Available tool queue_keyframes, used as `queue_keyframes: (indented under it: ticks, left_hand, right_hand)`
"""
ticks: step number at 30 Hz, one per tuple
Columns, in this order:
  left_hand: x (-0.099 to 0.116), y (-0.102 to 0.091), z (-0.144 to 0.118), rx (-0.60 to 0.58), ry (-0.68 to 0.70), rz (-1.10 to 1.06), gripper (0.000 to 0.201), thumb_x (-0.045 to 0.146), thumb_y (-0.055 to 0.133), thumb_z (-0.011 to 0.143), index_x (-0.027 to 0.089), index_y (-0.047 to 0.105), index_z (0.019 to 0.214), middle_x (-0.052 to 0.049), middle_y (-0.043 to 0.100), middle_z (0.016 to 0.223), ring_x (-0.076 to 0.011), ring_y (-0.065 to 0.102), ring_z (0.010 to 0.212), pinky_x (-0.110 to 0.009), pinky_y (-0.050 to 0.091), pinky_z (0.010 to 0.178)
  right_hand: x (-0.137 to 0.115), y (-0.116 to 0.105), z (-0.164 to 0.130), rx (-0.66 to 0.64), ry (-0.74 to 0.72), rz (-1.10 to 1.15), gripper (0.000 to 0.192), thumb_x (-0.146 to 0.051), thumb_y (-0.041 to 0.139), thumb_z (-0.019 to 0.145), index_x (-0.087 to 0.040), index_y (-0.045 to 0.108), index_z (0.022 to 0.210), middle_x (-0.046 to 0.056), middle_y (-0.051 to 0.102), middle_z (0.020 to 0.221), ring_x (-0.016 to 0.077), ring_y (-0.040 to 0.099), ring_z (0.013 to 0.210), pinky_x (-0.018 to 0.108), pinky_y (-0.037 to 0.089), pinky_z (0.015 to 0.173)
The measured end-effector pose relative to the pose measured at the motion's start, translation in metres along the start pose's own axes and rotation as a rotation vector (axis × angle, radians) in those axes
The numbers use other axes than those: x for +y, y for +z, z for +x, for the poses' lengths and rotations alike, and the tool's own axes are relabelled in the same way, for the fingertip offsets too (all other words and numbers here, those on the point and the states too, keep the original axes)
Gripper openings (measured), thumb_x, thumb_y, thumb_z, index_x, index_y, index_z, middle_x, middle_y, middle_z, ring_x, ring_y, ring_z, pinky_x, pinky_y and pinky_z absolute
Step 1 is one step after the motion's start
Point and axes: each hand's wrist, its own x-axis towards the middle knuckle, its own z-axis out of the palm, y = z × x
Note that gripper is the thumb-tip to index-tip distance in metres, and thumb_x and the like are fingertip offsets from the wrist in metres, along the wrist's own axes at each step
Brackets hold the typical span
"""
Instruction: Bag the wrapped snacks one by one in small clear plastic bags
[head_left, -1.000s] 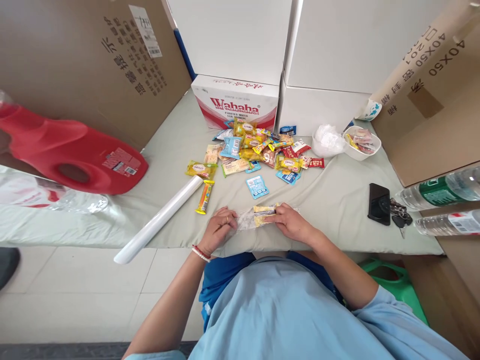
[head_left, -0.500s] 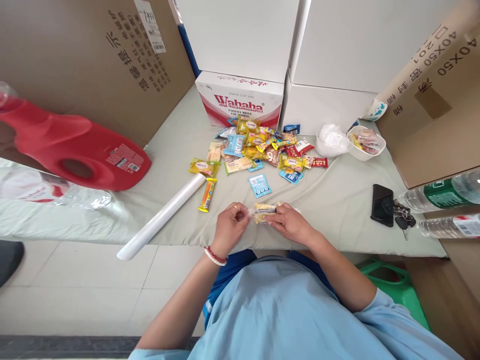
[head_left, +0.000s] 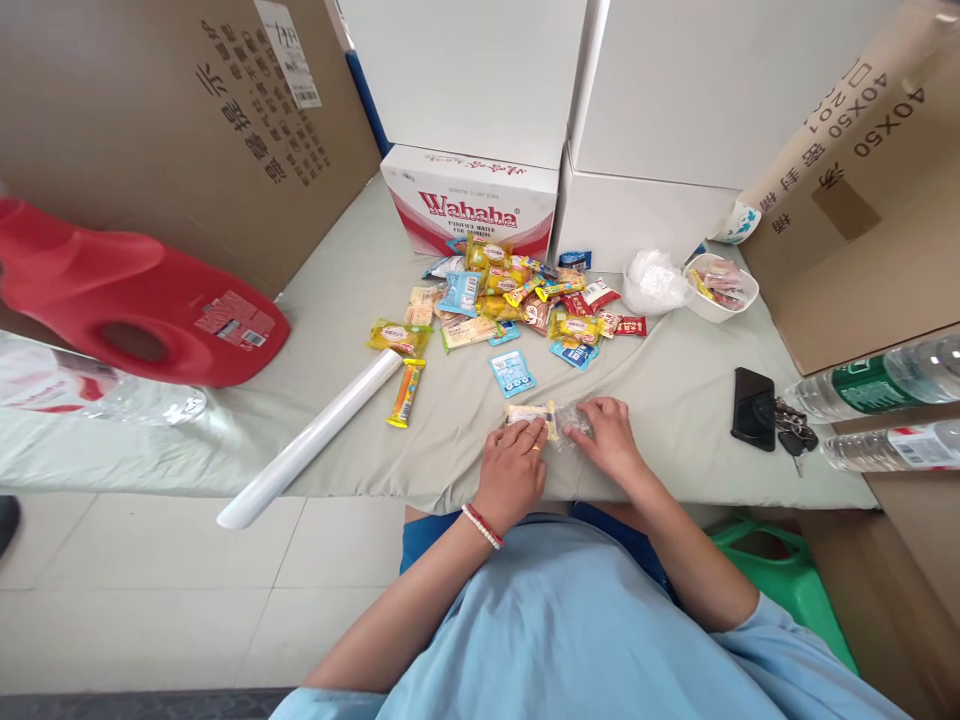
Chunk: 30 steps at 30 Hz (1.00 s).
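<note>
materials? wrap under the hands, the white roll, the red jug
Wrap: looks like thin clear plastic film, crinkled and glinting, with a yellow snack showing through it. Roll: probably the same film wound up, smooth, milky white, faint sheen. Jug: rigid moulded plastic, glossy red, handle hole through it.

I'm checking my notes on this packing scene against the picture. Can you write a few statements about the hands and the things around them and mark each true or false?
1. Both hands rest on a small snack bundle in clear film. True: the left hand and the right hand press on the snack bundle.
2. The roll of clear film stands upright. False: it lies flat on the cloth, left of the hands.
3. A black phone lies right of the hands, beside keys. True.
4. The red jug sits on the right. False: it lies on its side at the far left.
5. The white bowl is empty. False: it holds wrapped snacks.
</note>
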Motion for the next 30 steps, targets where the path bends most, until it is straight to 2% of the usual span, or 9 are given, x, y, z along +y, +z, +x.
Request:
queue_keyframes:
  ticks: [3, 8, 12, 15, 17, 19, 22, 26, 30]
  left_hand:
    - [-0.001, 0.003, -0.001, -0.001, 0.010, 0.027, 0.049, 0.010, 0.053, 0.090, 0.019, 0.061, 0.137, -0.010, 0.062, 0.146, -0.0308, 0.054, 0.130, -0.051, 0.041, 0.099]
    - [0.004, 0.008, 0.001, -0.010, 0.025, 0.062, 0.046, 0.009, 0.048, 0.094, 0.018, 0.060, 0.137, -0.012, 0.062, 0.147, -0.0299, 0.056, 0.131, -0.050, 0.044, 0.094]
    - [0.003, 0.005, 0.004, -0.007, 0.022, -0.033, 0.041, 0.008, 0.052, 0.090, 0.015, 0.066, 0.127, -0.016, 0.066, 0.138, -0.0315, 0.055, 0.135, -0.053, 0.045, 0.103]
    - [-0.015, -0.005, -0.003, 0.043, 0.003, -0.311, 0.046, 0.008, 0.055, 0.081, 0.017, 0.069, 0.123, -0.014, 0.068, 0.135, -0.0291, 0.058, 0.132, -0.050, 0.046, 0.111]
    - [-0.032, -0.011, -0.012, 0.148, -0.080, -0.546, 0.047, 0.008, 0.050, 0.080, 0.022, 0.070, 0.121, -0.008, 0.069, 0.135, -0.0242, 0.063, 0.127, -0.045, 0.049, 0.110]
    - [-0.047, -0.011, -0.017, 0.289, -0.257, -0.665, 0.040, 0.011, 0.047, 0.086, 0.024, 0.071, 0.115, -0.006, 0.071, 0.129, -0.0222, 0.066, 0.120, -0.043, 0.053, 0.104]
    - [-0.059, 0.001, -0.009, 0.348, -0.494, -0.533, 0.022, 0.029, 0.057, 0.091, 0.022, 0.073, 0.105, -0.009, 0.073, 0.109, -0.0261, 0.067, 0.106, -0.046, 0.054, 0.096]
    - [-0.047, 0.018, 0.017, 0.237, -0.482, -0.330, 0.023, 0.035, 0.068, 0.087, 0.019, 0.073, 0.103, -0.012, 0.070, 0.105, -0.0297, 0.062, 0.104, -0.051, 0.050, 0.097]
    - [-0.019, 0.018, 0.028, 0.292, -0.369, -0.383, 0.026, 0.025, 0.061, 0.091, 0.019, 0.067, 0.115, -0.012, 0.067, 0.112, -0.0272, 0.063, 0.107, -0.045, 0.053, 0.095]
  right_hand:
    - [-0.005, -0.004, -0.002, -0.041, -0.057, -0.001, 0.008, -0.023, 0.068, 0.085, -0.020, 0.071, 0.092, 0.015, 0.060, 0.124, 0.0338, 0.049, 0.123, 0.051, 0.043, 0.106]
    - [-0.037, -0.024, 0.016, -0.143, -0.024, 0.131, 0.010, -0.027, 0.056, 0.095, -0.023, 0.066, 0.098, 0.005, 0.067, 0.094, 0.0206, 0.062, 0.084, 0.032, 0.049, 0.079]
    - [-0.070, -0.005, 0.040, -0.247, -0.155, 0.137, 0.010, -0.019, 0.054, 0.095, -0.022, 0.064, 0.091, 0.003, 0.069, 0.090, 0.0191, 0.062, 0.084, 0.029, 0.044, 0.077]
    - [-0.079, 0.015, 0.050, -0.286, -0.170, 0.117, 0.013, -0.016, 0.053, 0.095, -0.021, 0.064, 0.092, 0.005, 0.068, 0.092, 0.0191, 0.061, 0.087, 0.028, 0.044, 0.078]
    - [-0.078, 0.021, 0.051, -0.284, -0.189, 0.086, 0.015, -0.017, 0.051, 0.097, -0.021, 0.065, 0.095, 0.006, 0.066, 0.092, 0.0198, 0.060, 0.087, 0.029, 0.044, 0.079]
    - [-0.076, 0.023, 0.049, -0.265, -0.229, 0.053, 0.017, -0.019, 0.048, 0.099, -0.021, 0.065, 0.097, 0.006, 0.065, 0.092, 0.0205, 0.059, 0.086, 0.030, 0.044, 0.078]
    - [-0.075, 0.023, 0.043, -0.239, -0.253, 0.052, 0.020, -0.021, 0.045, 0.102, -0.021, 0.065, 0.100, 0.008, 0.064, 0.095, 0.0210, 0.059, 0.088, 0.030, 0.046, 0.079]
    - [-0.078, 0.020, 0.032, -0.211, -0.182, 0.134, 0.024, -0.020, 0.044, 0.100, -0.020, 0.065, 0.113, 0.011, 0.067, 0.104, 0.0234, 0.063, 0.097, 0.036, 0.051, 0.088]
    - [-0.073, 0.006, 0.015, -0.197, 0.030, 0.419, 0.034, -0.034, 0.047, 0.102, -0.023, 0.056, 0.134, 0.010, 0.069, 0.109, 0.0218, 0.069, 0.087, 0.037, 0.057, 0.082]
